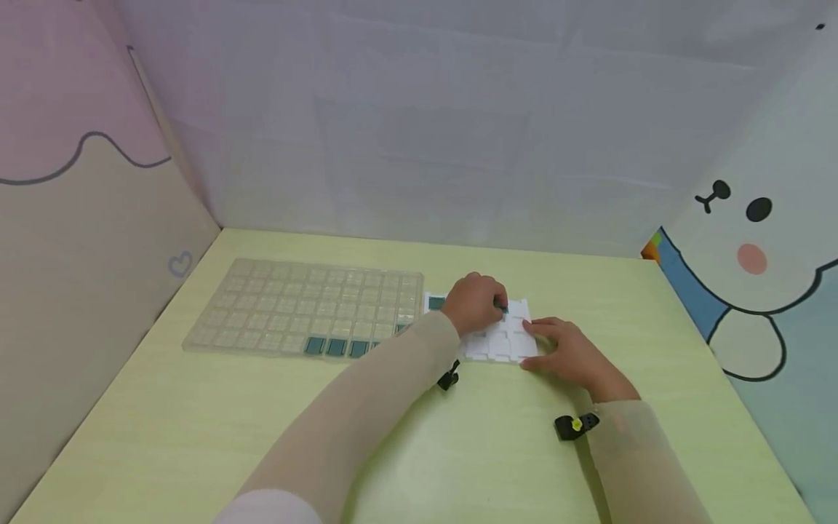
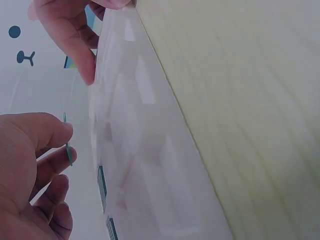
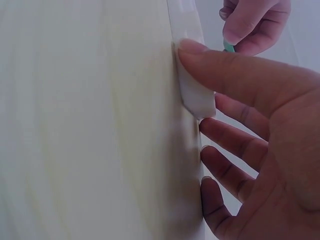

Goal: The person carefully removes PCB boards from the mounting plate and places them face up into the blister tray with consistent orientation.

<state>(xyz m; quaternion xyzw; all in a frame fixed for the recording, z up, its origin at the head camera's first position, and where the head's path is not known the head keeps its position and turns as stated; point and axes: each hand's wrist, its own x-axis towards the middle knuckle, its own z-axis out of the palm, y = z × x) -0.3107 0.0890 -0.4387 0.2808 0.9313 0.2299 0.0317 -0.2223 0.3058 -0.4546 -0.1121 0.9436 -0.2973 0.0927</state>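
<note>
My left hand is over the white tray, a flat piece with square recesses. Its thumb and index finger pinch a thin teal square tile by its faces, seen edge-on above the tray in the left wrist view. My right hand holds the tray's right end, thumb at the near corner and index finger at the side. The other right fingers rest on the table in the right wrist view. A teal tile lies in the tray's far left recess. My left hand and forearm hide part of the tray.
A clear compartmented tray lies to the left, against the white one. Several teal tiles sit along its near row, partly behind my left sleeve. The pale table is bounded by a back wall and printed side panels.
</note>
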